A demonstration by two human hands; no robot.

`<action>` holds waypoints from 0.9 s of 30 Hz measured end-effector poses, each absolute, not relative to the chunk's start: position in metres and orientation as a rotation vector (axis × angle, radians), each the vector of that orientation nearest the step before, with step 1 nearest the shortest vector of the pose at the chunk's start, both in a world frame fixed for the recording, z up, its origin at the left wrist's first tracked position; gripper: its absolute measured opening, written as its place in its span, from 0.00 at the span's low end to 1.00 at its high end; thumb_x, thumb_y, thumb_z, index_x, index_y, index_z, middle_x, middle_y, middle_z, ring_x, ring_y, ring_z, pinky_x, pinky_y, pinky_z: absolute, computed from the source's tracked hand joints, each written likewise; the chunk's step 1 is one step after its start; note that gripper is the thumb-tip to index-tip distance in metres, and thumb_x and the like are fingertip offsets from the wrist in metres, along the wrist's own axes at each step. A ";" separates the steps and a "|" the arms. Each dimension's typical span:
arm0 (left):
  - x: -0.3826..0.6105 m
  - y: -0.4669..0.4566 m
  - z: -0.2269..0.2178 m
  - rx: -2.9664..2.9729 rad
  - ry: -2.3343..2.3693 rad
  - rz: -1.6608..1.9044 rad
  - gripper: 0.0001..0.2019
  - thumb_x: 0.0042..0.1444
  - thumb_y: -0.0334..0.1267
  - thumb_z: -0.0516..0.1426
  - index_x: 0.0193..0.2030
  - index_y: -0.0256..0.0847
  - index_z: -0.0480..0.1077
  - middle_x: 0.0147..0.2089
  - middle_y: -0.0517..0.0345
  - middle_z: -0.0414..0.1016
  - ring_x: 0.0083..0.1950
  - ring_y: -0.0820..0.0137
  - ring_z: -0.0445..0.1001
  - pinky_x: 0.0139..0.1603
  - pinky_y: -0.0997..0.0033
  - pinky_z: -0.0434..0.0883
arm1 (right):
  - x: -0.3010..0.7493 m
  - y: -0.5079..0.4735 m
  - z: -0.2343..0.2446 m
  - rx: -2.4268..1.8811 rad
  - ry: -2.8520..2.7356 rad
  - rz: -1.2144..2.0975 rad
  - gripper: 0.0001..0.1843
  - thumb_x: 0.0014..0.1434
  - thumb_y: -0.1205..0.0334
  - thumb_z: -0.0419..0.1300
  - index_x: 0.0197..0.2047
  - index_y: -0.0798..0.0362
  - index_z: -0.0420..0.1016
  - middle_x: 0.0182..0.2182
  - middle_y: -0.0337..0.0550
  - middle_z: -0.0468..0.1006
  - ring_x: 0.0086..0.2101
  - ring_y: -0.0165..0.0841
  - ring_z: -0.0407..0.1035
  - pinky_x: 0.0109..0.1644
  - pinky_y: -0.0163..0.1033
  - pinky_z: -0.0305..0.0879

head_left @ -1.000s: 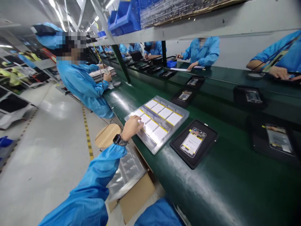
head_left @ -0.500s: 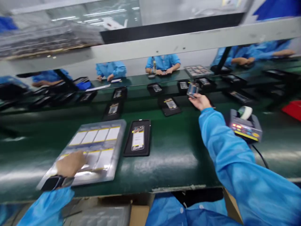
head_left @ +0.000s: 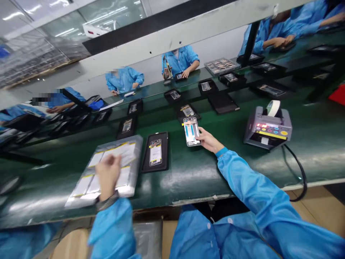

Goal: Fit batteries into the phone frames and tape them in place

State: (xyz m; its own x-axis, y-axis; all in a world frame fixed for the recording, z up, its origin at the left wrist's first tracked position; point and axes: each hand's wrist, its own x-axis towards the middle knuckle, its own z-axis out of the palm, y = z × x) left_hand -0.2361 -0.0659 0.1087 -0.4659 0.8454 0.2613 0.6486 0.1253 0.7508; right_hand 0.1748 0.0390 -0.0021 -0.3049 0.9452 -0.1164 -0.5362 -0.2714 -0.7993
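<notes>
My right hand [head_left: 209, 140] holds a phone frame [head_left: 192, 132] by its right edge, tilted up above the bench, with blue strips on its inner face. Over a clear plastic tray [head_left: 138, 154] of white batteries [head_left: 124, 177] with yellow edges is my left hand [head_left: 109, 172], smeared by motion. Its fingers look pinched together; a pale blurred shape lies at the fingertips, too unclear to name. Between the hands, a black holder [head_left: 165, 160] carries another phone frame [head_left: 155, 153] with a white battery in it.
At right stands a tape dispenser [head_left: 268, 126] with a cable hanging off the bench edge. Behind the phone frame lies a bare black holder [head_left: 222, 102]. More black holders with phone frames line the green bench [head_left: 199, 183]. Several co-workers in blue sit across.
My right hand has brought the phone frame back from the far holders, leftward and nearer. My left hand has risen and shifted right over the battery tray. The view has tilted.
</notes>
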 end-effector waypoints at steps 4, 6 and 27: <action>-0.103 -0.020 0.078 1.185 1.481 1.265 0.23 0.41 0.54 0.68 0.38 0.37 0.77 0.35 0.52 0.81 0.34 0.64 0.78 0.30 0.71 0.71 | 0.166 0.031 -0.011 -0.716 -0.814 1.804 0.31 0.49 0.69 0.71 0.55 0.46 0.68 0.39 0.38 0.83 0.36 0.37 0.79 0.37 0.38 0.75; -0.055 0.000 0.064 1.130 1.343 1.225 0.24 0.39 0.52 0.71 0.37 0.36 0.77 0.37 0.50 0.82 0.34 0.65 0.79 0.27 0.74 0.70 | 0.164 0.029 -0.011 -0.723 -0.788 1.800 0.28 0.51 0.66 0.70 0.54 0.46 0.69 0.39 0.39 0.83 0.36 0.38 0.80 0.37 0.40 0.76; -0.003 0.015 0.020 1.761 1.679 1.341 0.12 0.54 0.30 0.65 0.45 0.40 0.80 0.38 0.57 0.73 0.33 0.71 0.71 0.39 0.69 0.71 | 0.139 0.013 -0.012 -0.740 -0.681 1.707 0.30 0.52 0.45 0.74 0.51 0.46 0.69 0.49 0.41 0.82 0.50 0.42 0.78 0.50 0.48 0.78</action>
State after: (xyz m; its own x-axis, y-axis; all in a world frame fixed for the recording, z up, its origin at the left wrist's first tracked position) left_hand -0.0034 0.0152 0.0198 -0.1573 0.9126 0.3774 0.5696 -0.2283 0.7896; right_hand 0.1390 0.0131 -0.0115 -0.2036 0.9696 -0.1355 -0.6104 -0.2339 -0.7568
